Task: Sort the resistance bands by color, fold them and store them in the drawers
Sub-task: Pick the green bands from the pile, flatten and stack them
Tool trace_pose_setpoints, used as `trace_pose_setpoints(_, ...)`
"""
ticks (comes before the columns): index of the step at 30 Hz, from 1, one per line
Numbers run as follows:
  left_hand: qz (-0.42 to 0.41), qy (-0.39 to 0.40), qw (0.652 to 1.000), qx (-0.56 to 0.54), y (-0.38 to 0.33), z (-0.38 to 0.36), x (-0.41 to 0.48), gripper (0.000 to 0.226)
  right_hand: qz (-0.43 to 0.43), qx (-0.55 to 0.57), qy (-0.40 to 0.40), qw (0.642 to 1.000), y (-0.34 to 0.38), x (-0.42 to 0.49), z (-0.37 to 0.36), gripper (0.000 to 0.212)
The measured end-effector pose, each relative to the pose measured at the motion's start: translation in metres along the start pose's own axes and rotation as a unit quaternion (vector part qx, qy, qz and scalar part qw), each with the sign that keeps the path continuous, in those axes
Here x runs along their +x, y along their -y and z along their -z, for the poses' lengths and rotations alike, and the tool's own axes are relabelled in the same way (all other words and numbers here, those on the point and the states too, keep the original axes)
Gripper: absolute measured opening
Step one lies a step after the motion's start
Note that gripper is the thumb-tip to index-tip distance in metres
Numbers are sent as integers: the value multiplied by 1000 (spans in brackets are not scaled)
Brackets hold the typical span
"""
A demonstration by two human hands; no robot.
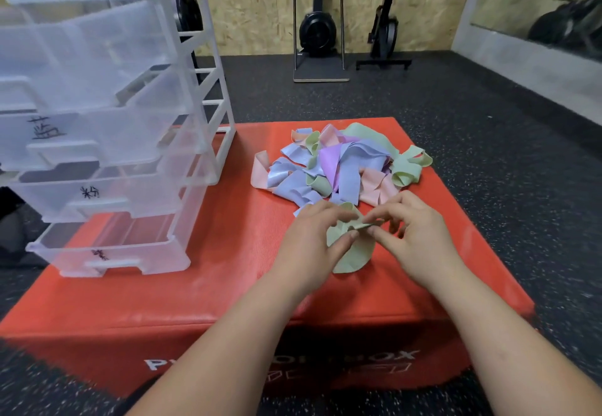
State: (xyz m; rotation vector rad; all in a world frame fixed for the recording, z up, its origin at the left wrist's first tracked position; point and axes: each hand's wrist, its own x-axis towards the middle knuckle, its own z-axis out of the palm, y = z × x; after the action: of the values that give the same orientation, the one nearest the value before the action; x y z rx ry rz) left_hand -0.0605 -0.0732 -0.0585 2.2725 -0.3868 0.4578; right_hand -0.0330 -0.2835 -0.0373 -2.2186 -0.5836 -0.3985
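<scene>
drawers (107, 142) left of bands (335, 164), on box (208, 288)

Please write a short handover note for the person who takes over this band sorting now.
Hands: left hand and right hand both pinch one green band over the red box.
Behind them the mixed pile lies unsorted.
The drawer unit stands on the box's left, drawers pulled out, no bands visible inside.
Done: nothing stored yet.
Left: fold this band, then sort and store all.

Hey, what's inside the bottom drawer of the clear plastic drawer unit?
The bottom drawer looks empty: only the red plyo box shows through its clear plastic. Its rear part sits under the drawer above, hazy, so I cannot be sure there.
</scene>
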Motion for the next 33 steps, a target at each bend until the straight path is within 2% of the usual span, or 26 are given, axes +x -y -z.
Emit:
trace_pose_setpoints(3,0,-11,1000,-23,-11,8,-12,10,1,8,3,1000,14,-15,5,25)
trace_pose_setpoints(9,20,-23,994,-103,-26,24,-34,8,-27,0,-34,999,38,-37,12,20)
trace_pose_setpoints(12,27,-24,993,-116,-29,30,-44,9,-62,44,-2,997,46,-44,11,21)
trace_pose_setpoints(15,27,-21,993,-117,-32,37,-51,10,-60,93,15,994,52,-48,11,32)
trace_pose_setpoints(17,40,-45,990,-127,-32,40,-55,12,-65,128,22,989,55,-48,13,33)
trace_pose_setpoints(22,112,-52,964,-234,-35,47,-59,19,-11,123,16,992,69,-54,5,28)
trace_pose_setpoints(27,164,-42,935,-313,-37,56,-59,19,-7,137,80,987,74,-57,-11,32)
trace_pose_setpoints(29,154,-37,940,-303,-32,59,-60,16,1,148,92,985,75,-56,-13,31)
trace_pose_setpoints(33,144,-13,951,-275,-25,66,-59,31,-38,160,30,986,68,-48,-14,32)
